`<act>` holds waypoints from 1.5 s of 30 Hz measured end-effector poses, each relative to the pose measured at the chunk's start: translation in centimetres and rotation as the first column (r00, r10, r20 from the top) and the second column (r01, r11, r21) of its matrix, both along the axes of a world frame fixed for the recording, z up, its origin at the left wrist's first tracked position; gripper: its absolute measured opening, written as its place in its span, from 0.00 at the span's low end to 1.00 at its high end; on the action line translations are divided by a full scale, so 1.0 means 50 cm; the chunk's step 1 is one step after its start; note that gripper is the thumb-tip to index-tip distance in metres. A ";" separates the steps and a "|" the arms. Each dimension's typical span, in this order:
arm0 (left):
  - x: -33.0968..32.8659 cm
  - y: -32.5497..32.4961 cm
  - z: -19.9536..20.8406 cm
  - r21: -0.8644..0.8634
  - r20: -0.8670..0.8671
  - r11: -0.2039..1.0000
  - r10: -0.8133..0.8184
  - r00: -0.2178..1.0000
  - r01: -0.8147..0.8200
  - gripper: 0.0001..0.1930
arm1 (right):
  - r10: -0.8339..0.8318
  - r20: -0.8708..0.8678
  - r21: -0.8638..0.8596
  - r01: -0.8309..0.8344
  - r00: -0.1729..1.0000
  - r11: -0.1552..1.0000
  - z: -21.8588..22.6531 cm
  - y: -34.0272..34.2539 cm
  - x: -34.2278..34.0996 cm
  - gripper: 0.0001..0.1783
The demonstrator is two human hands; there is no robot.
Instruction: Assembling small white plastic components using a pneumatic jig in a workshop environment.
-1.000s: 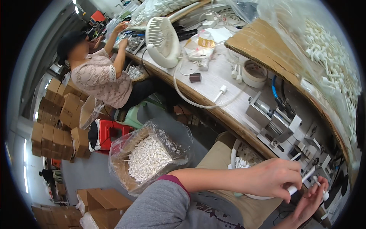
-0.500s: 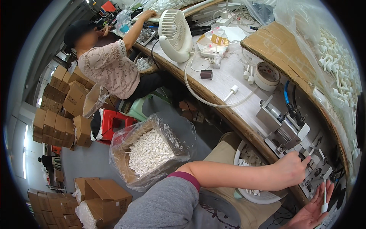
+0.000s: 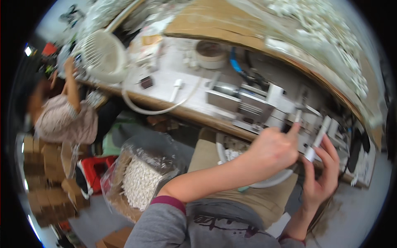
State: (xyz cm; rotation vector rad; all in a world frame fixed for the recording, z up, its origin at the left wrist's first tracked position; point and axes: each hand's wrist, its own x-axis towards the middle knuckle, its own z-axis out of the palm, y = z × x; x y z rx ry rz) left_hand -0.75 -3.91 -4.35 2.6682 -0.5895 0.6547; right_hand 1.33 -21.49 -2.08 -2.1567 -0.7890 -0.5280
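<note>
My left hand (image 3: 275, 147) is at the metal fixture (image 3: 254, 105) on the bench, its fingers curled and the index finger stretched forward. That fingertip meets a small white piece (image 3: 298, 115) at the fixture; whether the curled fingers hold anything is hidden. My right hand (image 3: 320, 177), just right of it, grips a white plastic stick with a thicker cap end (image 3: 310, 153) between thumb and fingers. The stick slants up toward the fixture's right part. Motion blurs the view.
A tub (image 3: 281, 178) of white parts rests at my lap. A lined carton (image 3: 140, 182) of white sticks stands left. On the bench are a fan (image 3: 103, 56), a tape roll (image 3: 210, 54), a loose white stick (image 3: 177, 89) and a cardboard sheet (image 3: 215, 20). A co-worker (image 3: 66, 120) sits far left.
The view has swung right, so the bench appears shifted left. My right hand has raised its white stick from an open palm to a finger grip near the fixture. My left hand stays at the fixture.
</note>
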 end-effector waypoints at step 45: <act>-0.205 0.023 -0.373 -0.605 -0.317 0.767 0.015 0.948 -0.214 0.12 | 0.195 -0.331 -0.610 -0.367 0.923 0.702 -0.226 -0.030 -0.130 0.28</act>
